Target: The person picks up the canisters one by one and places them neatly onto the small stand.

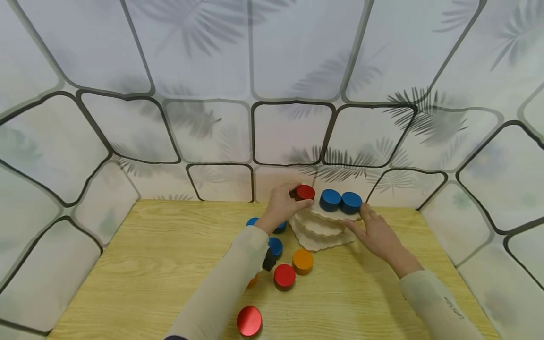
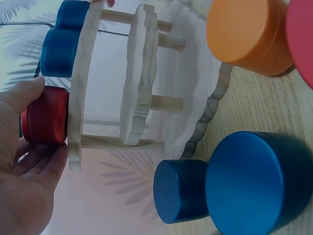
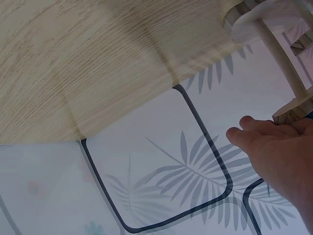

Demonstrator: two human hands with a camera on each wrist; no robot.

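A three-tiered wooden stand with scalloped edges stands at the back of the table. My left hand holds a small red tin between thumb and fingers at the left end of the top tier. In the left wrist view this red tin meets the tier's surface. Two blue tins sit side by side to its right on the same tier. My right hand touches the right end of the top tier, beside the blue tin there. The right wrist view shows its fingers extended at the wooden edge.
On the table, left and in front of the stand, lie several more tins: blue, orange and red. Another red tin lies nearer the front. My left forearm partly covers some. A patterned wall covering rises behind.
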